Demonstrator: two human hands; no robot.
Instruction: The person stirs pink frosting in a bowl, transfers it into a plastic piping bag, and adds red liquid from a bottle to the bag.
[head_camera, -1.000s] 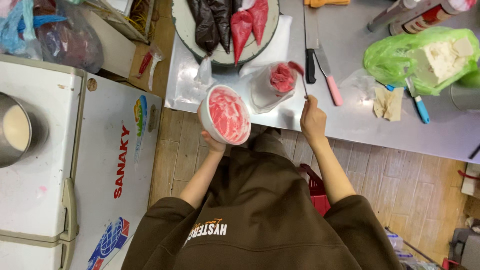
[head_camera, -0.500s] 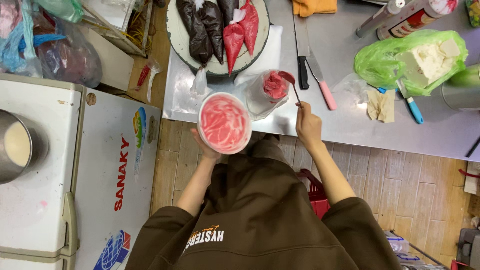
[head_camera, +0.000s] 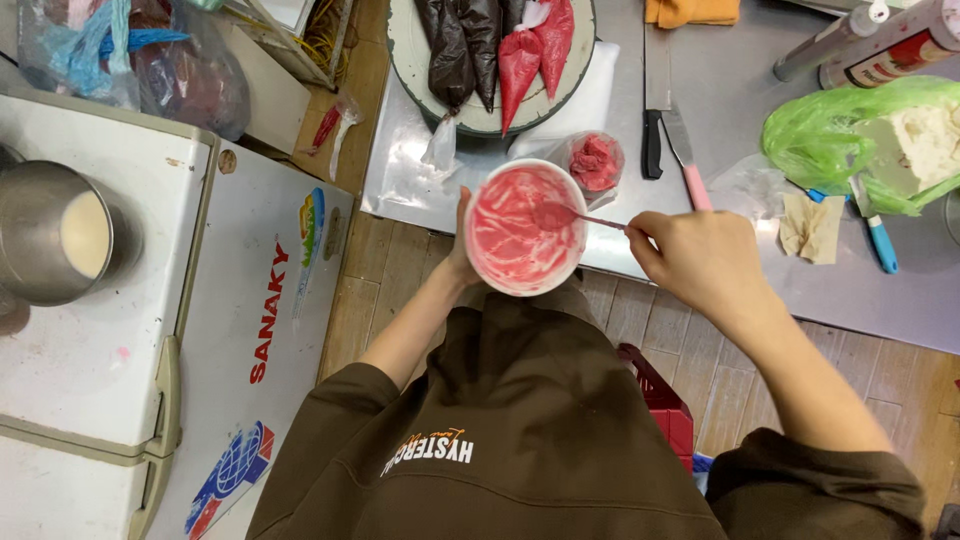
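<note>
Head view: our left hand (head_camera: 462, 262) cups the bowl (head_camera: 525, 240) of pink cream at the tabletop's (head_camera: 720, 120) near edge; our right hand (head_camera: 700, 262) pinches the spoon (head_camera: 570, 216). We'd best stir gently, keeping the bowl level. The spoon lies left-right, its tip pointing left into the cream.

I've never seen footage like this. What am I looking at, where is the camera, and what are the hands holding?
No machine here: a person wears a camera on the head, so this single picture looks straight down at their own arms and brown top. The left hand cups a white bowl of pink and white cream. The right hand holds a spoon dipped into it. Beyond, on the metal table, lie a round plate with dark and red piping bags, a small tub of pink paste, knives and a green plastic bag. At the left stands a white chest freezer with a steel pot on it.
</note>
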